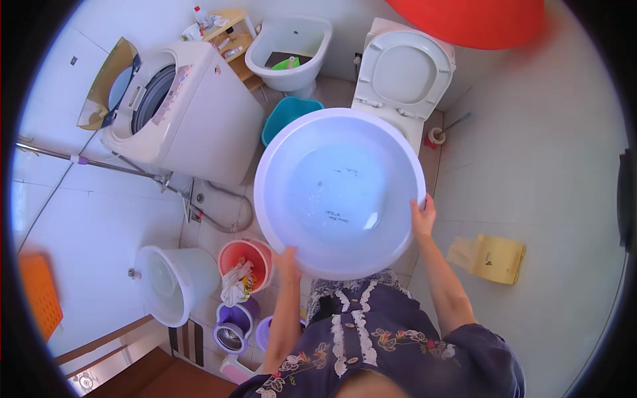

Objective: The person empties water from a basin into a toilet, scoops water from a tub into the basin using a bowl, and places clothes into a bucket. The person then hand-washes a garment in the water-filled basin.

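Note:
A large round pale lavender basin (332,245) is held up in front of my body, its inside facing me and dark printed marks on its bottom. My left hand (287,264) grips the rim at the lower left, fingers partly hidden behind it. On the right side of the rim, my right hand (423,216) is closed with the thumb on the inner edge. Behind the basin, a teal tub (285,114) and part of the toilet (406,69) are covered by it.
A top-loading washing machine (212,113) with raised lid stands left. Near it are a white sink (292,76), a pink bucket (229,252) holding cloths, a whitish tub (199,278) and a purple mop bucket (247,318). A yellow tissue holder (501,259) hangs on the right wall.

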### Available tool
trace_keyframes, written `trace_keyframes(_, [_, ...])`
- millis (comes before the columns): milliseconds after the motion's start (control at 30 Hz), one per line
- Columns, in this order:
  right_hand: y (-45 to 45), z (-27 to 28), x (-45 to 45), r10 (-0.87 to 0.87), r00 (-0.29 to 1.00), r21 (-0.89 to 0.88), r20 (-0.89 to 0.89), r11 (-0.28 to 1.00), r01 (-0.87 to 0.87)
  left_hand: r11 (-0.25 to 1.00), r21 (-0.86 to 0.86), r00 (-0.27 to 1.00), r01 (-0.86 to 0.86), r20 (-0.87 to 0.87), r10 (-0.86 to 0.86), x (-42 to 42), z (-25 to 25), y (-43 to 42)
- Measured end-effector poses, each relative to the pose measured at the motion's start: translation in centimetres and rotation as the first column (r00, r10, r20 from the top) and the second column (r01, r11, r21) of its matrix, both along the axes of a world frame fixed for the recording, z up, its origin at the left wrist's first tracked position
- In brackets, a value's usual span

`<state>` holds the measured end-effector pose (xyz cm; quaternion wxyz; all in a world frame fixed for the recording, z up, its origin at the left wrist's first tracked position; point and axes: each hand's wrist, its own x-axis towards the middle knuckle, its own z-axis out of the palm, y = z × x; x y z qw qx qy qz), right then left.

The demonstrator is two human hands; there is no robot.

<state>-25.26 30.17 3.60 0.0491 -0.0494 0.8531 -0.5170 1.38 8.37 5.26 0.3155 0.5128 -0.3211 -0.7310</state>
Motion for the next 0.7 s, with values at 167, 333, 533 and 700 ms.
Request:
trace_keyframes(167, [-1.5, -0.8, -0.4, 0.015, 1.000, 0.018, -0.018, 1.000, -0.014, 0.997, -0.071, 0.998, 0.008, -0.061, -0.013, -0.8, 3.9, -2.2])
trace_keyframes(333, [-0.7, -0.4, -2.3, 0.114, 0.993, 0.218, -0.006, 0.970, -0.110, 1.000, 0.003, 1.000, -0.028, 0.002, 0.028, -2.6, 7.9, -1.4])
trace_keyframes(533, [0.2, 0.0, -1.5, 0.441, 0.883, 0.493, -0.159, 0.811, -0.316, 0.997, 0.063, 0.998, -0.038, -0.038, 0.041, -4.6, 5.7, -1.0])
trace_keyframes(700, [-0.1, 4.1, 2.7, 0.749, 0.618, 0.460, 0.239, 0.473, -0.751, 0.992, 0.096, 0.996, -0.083, 0.054, 0.078, -6.0, 4.6, -0.7])
